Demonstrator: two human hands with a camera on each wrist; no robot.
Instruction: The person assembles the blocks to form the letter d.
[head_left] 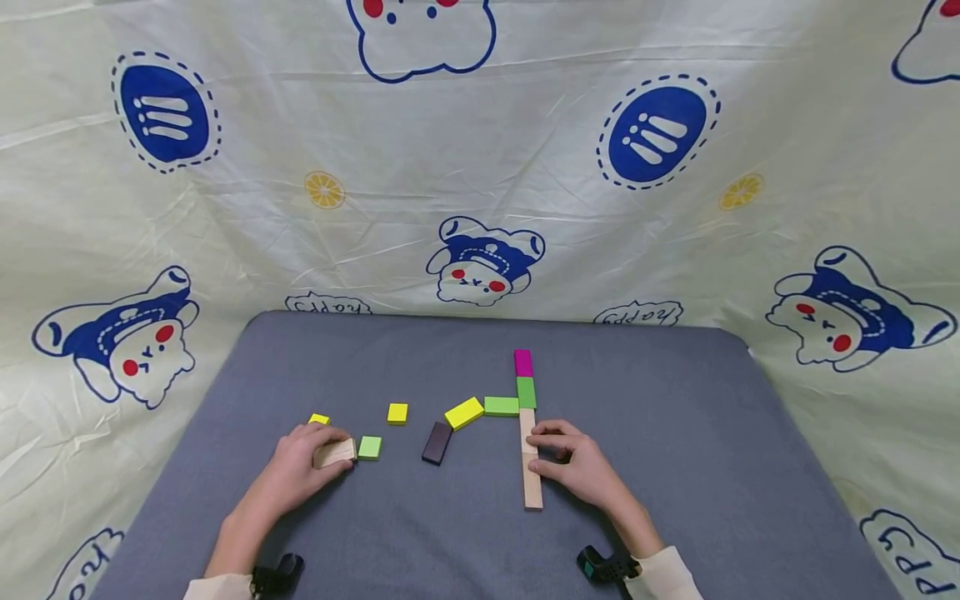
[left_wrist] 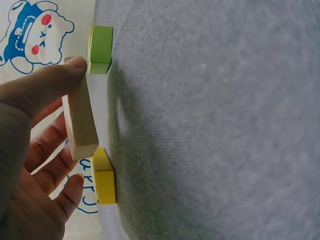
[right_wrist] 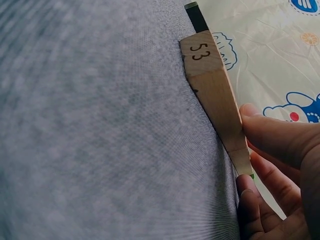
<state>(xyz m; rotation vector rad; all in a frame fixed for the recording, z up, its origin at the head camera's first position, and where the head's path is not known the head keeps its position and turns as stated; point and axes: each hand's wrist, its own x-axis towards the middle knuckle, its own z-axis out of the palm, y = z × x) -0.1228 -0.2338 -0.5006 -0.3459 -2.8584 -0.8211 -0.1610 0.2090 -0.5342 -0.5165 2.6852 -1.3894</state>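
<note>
Wooden blocks (head_left: 532, 487) lie end to end, touched loosely by the right hand (head_left: 581, 471), while the left hand (head_left: 298, 462) pinches another block (head_left: 337, 453).

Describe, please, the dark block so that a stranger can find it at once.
In the head view, look at the grey table between the left hand and the right hand. Just below the long, tilted yellow block lies the dark block, slanting. Its near-black colour sets it apart: neighbouring blocks are yellow, green or plain wood.
</note>
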